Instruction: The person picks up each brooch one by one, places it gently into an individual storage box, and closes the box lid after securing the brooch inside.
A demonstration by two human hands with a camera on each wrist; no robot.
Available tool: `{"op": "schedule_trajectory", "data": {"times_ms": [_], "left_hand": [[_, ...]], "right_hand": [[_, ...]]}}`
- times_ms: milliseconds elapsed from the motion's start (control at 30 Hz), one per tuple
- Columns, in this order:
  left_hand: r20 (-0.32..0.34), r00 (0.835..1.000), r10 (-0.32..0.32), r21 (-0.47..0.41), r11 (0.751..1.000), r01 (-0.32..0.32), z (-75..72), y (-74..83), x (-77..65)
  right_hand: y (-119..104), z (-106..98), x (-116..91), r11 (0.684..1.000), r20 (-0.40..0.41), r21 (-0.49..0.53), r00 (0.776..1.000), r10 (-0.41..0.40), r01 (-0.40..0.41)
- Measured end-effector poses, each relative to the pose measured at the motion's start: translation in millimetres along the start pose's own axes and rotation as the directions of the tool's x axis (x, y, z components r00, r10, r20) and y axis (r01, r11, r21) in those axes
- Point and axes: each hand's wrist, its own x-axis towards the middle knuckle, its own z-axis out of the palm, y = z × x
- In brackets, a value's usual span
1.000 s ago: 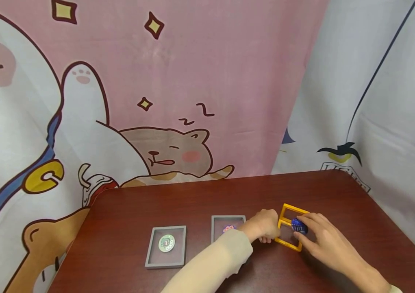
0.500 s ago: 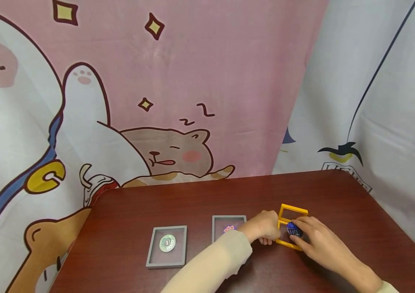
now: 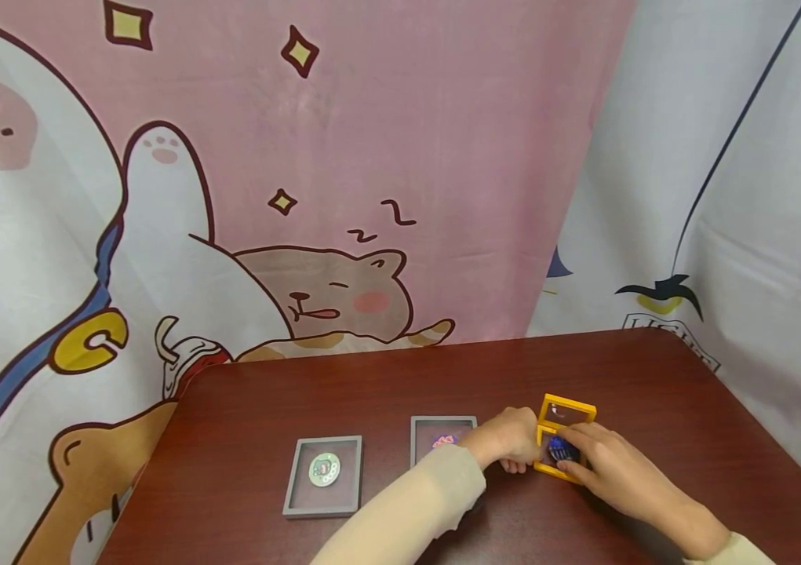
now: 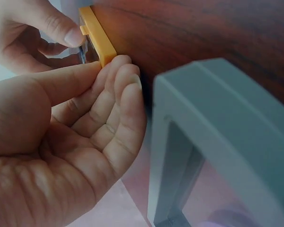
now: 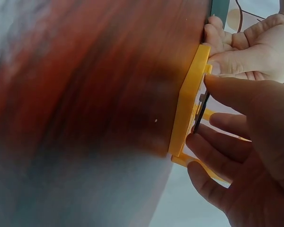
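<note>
A small yellow hinged display frame (image 3: 568,403) with clear panes lies unfolded on the table at the right in the head view. My left hand (image 3: 513,438) pinches its left edge between thumb and curled fingers, seen closely in the left wrist view. With my right hand (image 3: 615,469) I pinch a round blue badge (image 3: 561,449) over the near half of the frame. From the right wrist view, the thin dark badge (image 5: 202,112) is edge-on, close to the pane inside the yellow rim (image 5: 185,111), between my thumb and fingertips.
Two grey square frames lie to the left: one (image 3: 289,493) with a pale green round badge (image 3: 324,469), the other (image 3: 444,421) with a pink badge (image 3: 444,442), partly covered by my left forearm. The dark red table (image 3: 372,384) ends at a cartoon-printed curtain (image 3: 456,157).
My right hand has moved left with the blue badge, bringing it from the frame's right edge to over its near half. The left hand stays at the frame's left edge.
</note>
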Motion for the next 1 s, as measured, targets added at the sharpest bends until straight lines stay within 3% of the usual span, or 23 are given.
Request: {"op": "schedule_trajectory", "data": {"times_ms": [233, 533, 1000], "left_hand": [[0.000, 1.000, 0.007, -0.025, 1.000, -0.007, -0.6, -0.7, -0.8], [-0.007, 1.000, 0.004, -0.029, 1.000, -0.004, 0.3, -0.4, -0.2], [-0.009, 1.000, -0.010, -0.016, 1.000, 0.010, 2.4, 0.6, -0.4]], "right_hand": [[3.1, 1.4, 2.1, 0.999, 0.013, 0.007, 0.999, -0.043, 0.043], [2.6, 0.8, 3.8, 1.000, 0.020, 0.002, 1.000, -0.023, 0.023], [2.6, 0.8, 3.6, 0.998, 0.033, -0.042, 0.998, -0.056, 0.057]]}}
